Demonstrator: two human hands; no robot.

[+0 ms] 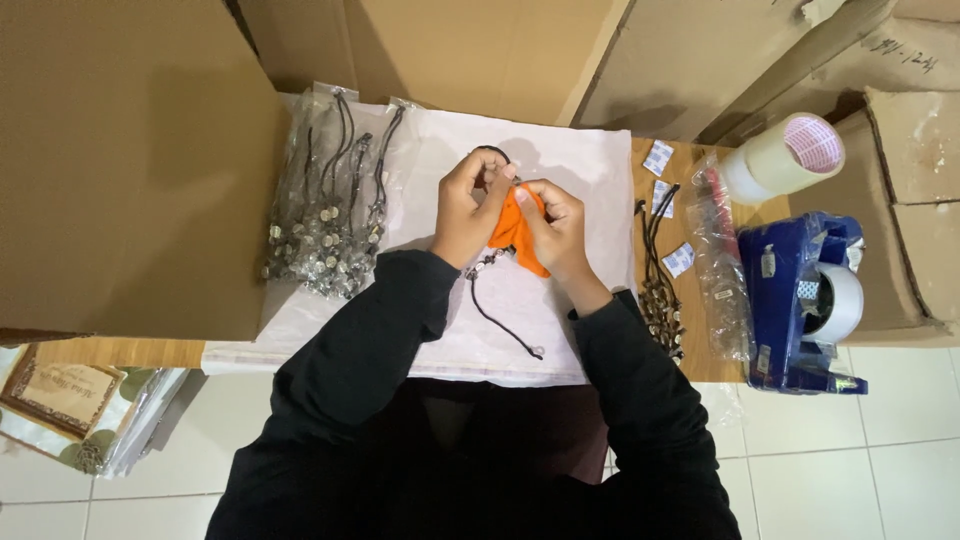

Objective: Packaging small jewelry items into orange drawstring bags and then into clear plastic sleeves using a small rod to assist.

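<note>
My left hand [468,205] and my right hand [553,225] meet above a white sheet [580,160] on a small wooden table. Both pinch a black cord necklace [497,310] with metal beads; its cord hangs down past my left wrist and ends in a small loop. An orange cloth [515,232] is bunched between the two hands, held against the necklace mostly by my right hand. Black sleeves cover both arms.
A pile of bagged necklaces [325,215] lies at the left of the sheet. Loose necklaces [660,285] and small white sachets [660,157] lie at the right, beside clear bags [722,270], a tape roll [785,155] and a blue tape dispenser [800,300]. Cardboard boxes [130,160] surround the table.
</note>
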